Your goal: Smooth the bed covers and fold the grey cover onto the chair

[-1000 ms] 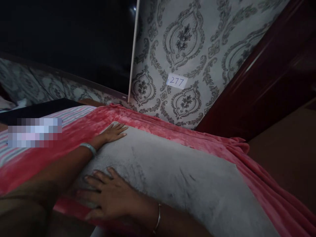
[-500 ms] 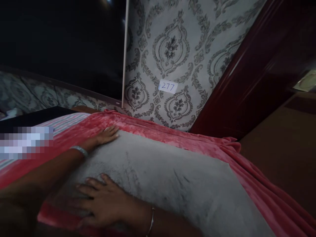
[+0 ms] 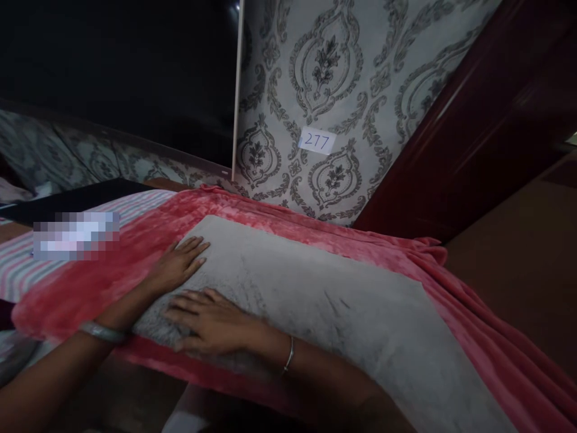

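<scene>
A grey cloth [image 3: 288,270] lies flat over a red blanket [image 3: 112,264], with dark streaks on its surface. My left hand [image 3: 178,263] rests palm down near the cloth's left edge, its fingers stretched towards the upper left corner. Lower and a little to the right, my right hand [image 3: 211,322] presses flat on the grey cloth, fingers spread and pointing left. Neither hand holds anything. Each wrist wears a bangle. Below the right forearm, the cloth's near part is hidden.
A large dark screen [image 3: 121,72] stands behind on the left. Patterned wallpaper carries a paper label [image 3: 318,140] reading 277. A dark red wooden panel [image 3: 433,132] slopes at the right. Striped fabric [image 3: 22,270] and a black surface [image 3: 85,198] lie at the left.
My left hand has drawn back from the cloth's upper left corner, towards me. My right hand has moved up and right over the cloth. The camera view has shifted slightly.
</scene>
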Available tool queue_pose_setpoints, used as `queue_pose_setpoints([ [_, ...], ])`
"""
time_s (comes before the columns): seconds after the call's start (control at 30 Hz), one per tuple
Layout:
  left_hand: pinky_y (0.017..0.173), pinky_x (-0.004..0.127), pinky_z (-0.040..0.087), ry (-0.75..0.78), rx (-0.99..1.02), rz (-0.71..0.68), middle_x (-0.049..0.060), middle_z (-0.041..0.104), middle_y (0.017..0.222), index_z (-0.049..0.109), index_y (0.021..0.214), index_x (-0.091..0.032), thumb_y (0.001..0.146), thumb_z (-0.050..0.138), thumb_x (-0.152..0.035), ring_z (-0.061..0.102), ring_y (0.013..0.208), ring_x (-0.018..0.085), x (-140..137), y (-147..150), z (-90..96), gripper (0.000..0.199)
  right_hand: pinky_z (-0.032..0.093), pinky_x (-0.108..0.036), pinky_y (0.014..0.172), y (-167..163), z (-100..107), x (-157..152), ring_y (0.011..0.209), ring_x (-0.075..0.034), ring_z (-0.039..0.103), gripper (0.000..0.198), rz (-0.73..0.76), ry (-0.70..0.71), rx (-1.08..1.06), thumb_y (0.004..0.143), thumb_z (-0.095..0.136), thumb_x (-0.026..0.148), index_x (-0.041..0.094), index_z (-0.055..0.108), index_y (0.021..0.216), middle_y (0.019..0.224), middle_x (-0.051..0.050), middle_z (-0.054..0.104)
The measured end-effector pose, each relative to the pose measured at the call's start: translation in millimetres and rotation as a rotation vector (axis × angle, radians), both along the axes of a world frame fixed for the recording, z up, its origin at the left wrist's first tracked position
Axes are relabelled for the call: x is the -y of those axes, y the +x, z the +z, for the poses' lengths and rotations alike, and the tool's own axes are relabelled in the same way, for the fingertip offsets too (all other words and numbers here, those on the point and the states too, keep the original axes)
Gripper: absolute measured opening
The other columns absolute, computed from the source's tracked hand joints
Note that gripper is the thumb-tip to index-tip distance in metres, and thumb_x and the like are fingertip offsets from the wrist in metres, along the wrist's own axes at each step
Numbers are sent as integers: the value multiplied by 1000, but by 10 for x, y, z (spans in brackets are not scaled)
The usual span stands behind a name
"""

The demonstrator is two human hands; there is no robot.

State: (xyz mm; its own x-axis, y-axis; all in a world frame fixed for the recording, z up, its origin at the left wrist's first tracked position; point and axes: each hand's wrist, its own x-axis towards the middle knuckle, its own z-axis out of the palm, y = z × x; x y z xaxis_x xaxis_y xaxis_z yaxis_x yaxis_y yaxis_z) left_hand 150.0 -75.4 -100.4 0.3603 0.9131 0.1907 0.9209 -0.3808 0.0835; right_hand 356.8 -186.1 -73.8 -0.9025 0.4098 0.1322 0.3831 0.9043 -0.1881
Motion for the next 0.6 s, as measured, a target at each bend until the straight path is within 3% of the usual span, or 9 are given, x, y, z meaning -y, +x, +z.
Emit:
queue_pose_setpoints([
  [0.17, 122, 48, 23, -3, -22, 29, 11, 34, 160, 41, 150, -17, 92, 29, -50, 28, 150, 27, -37, -29, -8, 68, 17, -48, 123, 105, 96, -407, 153, -21, 15, 66, -188, -34, -32, 102, 34, 56, 20, 24, 157, 165, -9, 22],
  [0.4, 122, 52, 25, 12, -5, 27, 12, 35, 159, 43, 150, -17, 91, 28, -59, 29, 149, 29, -46, -33, -67, 73, 10, -53, 123, 375, -55, -1255, 154, -23, 11, 64, -382, -88, 105, 102, 30, 59, 27, 24, 157, 167, -3, 16],
  [0.6, 122, 51, 25, 0, -13, 26, 11, 34, 160, 43, 150, -18, 91, 27, -62, 29, 149, 30, -68, -64, -75, 75, 6, -51, 123, 744, -67, -1749, 154, -26, 8, 66, -640, -130, 123, 103, 28, 57, 25, 21, 159, 168, -3, 12],
])
